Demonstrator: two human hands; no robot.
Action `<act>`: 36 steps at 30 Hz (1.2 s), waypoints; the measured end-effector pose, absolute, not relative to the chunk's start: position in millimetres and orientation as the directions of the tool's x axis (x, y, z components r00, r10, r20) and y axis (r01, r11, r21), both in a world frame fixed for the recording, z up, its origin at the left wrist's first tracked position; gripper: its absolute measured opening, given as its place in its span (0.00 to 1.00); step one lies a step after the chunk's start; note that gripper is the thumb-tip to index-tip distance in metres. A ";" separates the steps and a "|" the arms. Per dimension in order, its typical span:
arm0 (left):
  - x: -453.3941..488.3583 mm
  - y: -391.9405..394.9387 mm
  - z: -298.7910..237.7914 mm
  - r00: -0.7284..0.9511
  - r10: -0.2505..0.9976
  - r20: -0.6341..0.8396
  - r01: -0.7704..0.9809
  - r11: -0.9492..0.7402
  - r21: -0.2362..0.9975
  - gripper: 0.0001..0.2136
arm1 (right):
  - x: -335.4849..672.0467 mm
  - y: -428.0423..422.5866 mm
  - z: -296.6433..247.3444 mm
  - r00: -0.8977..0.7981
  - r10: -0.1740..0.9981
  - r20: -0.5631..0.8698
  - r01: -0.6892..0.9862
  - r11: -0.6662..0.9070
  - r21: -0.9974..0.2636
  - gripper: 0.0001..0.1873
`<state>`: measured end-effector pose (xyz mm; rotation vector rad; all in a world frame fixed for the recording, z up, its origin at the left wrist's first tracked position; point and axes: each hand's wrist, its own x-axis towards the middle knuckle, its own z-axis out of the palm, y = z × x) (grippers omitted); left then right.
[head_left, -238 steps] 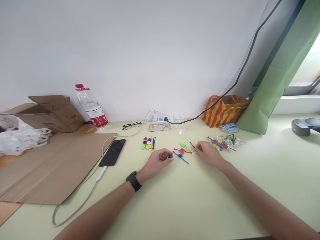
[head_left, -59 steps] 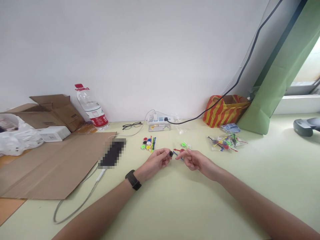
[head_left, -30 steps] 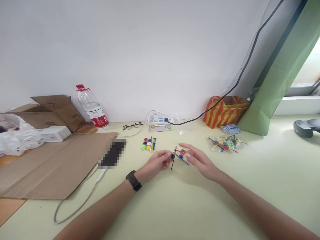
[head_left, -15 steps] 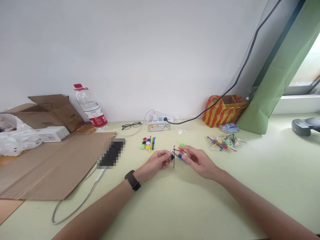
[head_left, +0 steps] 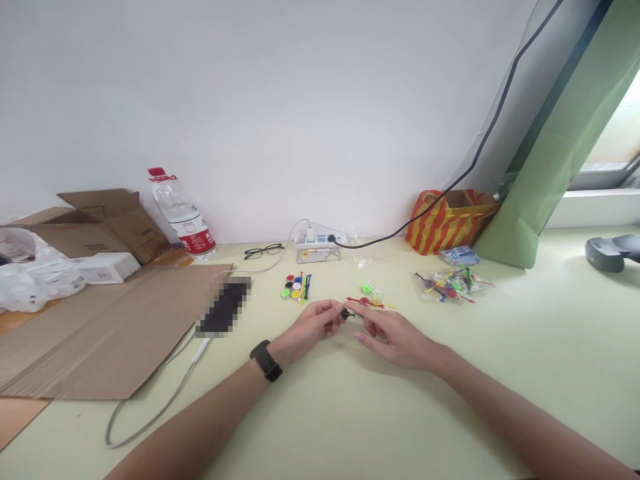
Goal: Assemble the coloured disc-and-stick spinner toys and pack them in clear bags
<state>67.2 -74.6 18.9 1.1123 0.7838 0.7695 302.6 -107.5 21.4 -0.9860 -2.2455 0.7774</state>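
Between thumb and fingers, my left hand (head_left: 320,320) pinches a small black plastic arrow spinner (head_left: 347,313), partly covered by the fingertips. The index finger of my right hand (head_left: 397,337) stretches out to the spinner, and its tip is at or against it. That hand's thumb stands apart below, with nothing seen in its grip. Just behind the right fingers lie a red arrow with a red disc (head_left: 365,302) and a green disc (head_left: 367,289), with some yellow parts beside them. Left of these, several coloured discs (head_left: 289,285) and arrow sticks (head_left: 307,287) lie grouped.
Clear bags of similar parts (head_left: 453,285) lie to the right, before a striped bag (head_left: 447,223). A power strip (head_left: 320,238) and glasses (head_left: 264,251) are by the wall. At left are flat cardboard (head_left: 115,320), a blurred-out dark object (head_left: 225,307) and a bottle (head_left: 185,217).
The black arrow, upright before, has turned and now shows shorter and sideways. My right hand has shifted slightly left and down, its index finger reaching to the spinner. The left hand stays put.
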 end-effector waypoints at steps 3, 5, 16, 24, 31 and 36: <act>67.5 -75.7 21.4 0.501 0.850 -0.163 -0.135 0.263 0.955 0.17 | 301.3 -105.8 18.9 -0.487 0.844 0.226 0.372 0.435 -0.820 0.35; 67.5 -76.4 23.3 0.504 0.847 -0.169 -0.127 0.266 0.956 0.17 | 300.1 -105.2 19.7 -0.415 0.890 0.187 0.284 0.322 -0.903 0.38; 67.8 -75.5 24.6 0.515 0.844 -0.152 -0.119 0.246 0.962 0.17 | 311.1 -102.1 40.7 -0.527 0.848 0.064 -0.041 0.050 -0.998 0.35; 67.5 -76.0 23.2 0.521 0.841 -0.147 -0.113 0.239 0.964 0.17 | 303.2 -102.7 36.3 -0.521 0.854 0.001 0.029 0.019 -0.999 0.23; 66.9 -76.5 24.9 0.534 0.834 -0.141 -0.118 0.238 0.964 0.17 | 303.1 -103.2 36.0 -0.517 0.856 -0.009 0.031 0.008 -1.000 0.27; 67.2 -76.2 24.1 0.534 0.834 -0.139 -0.129 0.243 0.962 0.16 | 303.5 -102.7 35.9 -0.522 0.853 0.004 0.027 0.022 -0.999 0.27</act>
